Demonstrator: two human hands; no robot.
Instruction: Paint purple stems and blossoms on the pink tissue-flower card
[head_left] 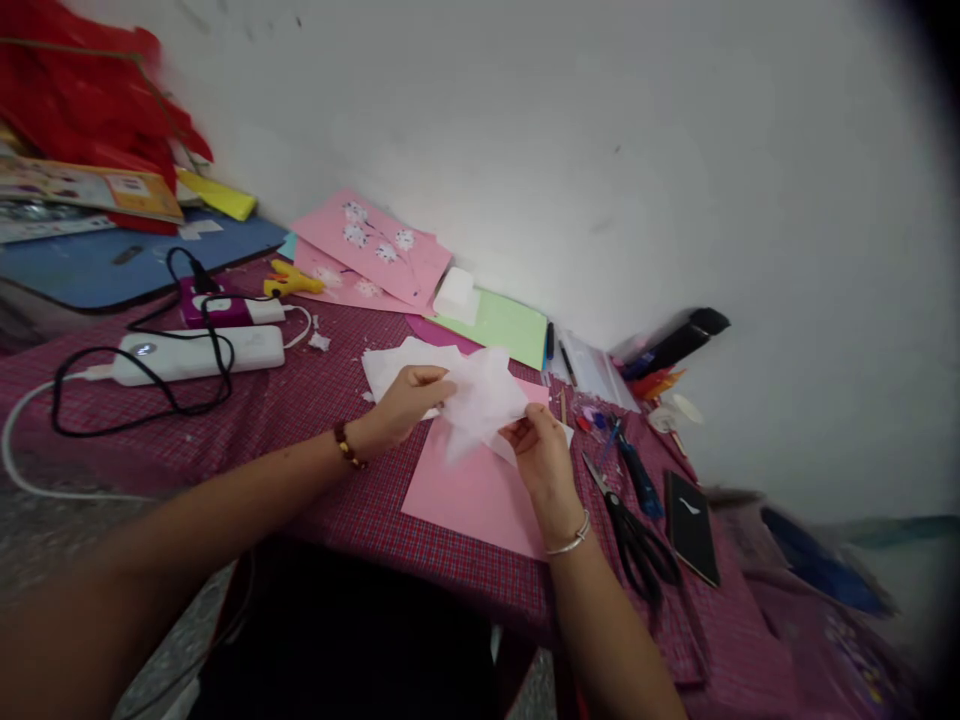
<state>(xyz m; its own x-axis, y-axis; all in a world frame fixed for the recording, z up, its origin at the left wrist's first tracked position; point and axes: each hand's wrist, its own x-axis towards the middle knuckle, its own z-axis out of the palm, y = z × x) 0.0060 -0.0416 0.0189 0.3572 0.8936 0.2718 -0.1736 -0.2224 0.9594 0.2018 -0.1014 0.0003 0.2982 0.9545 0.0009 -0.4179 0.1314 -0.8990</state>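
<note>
Thin white tissue paper (pixel 484 390), blurred and crumpled, is stretched between my two hands. My left hand (pixel 412 398) pinches its left side between thumb and fingers. At its right edge, my right hand (pixel 541 450) has its fingertips closed on the same tissue. Below it lies a pink paper sheet (pixel 469 500), flat on the table. More white tissue (pixel 386 368) sits on the cloth behind my left hand.
Black-handled scissors (pixel 630 540) and a dark notebook (pixel 691 525) lie at the right. Pink sheets with white flowers (pixel 375 240) and a green sheet (pixel 502 325) rest along the wall. At the left are a white power strip (pixel 202 355), cables and a yellow glue gun (pixel 291 279).
</note>
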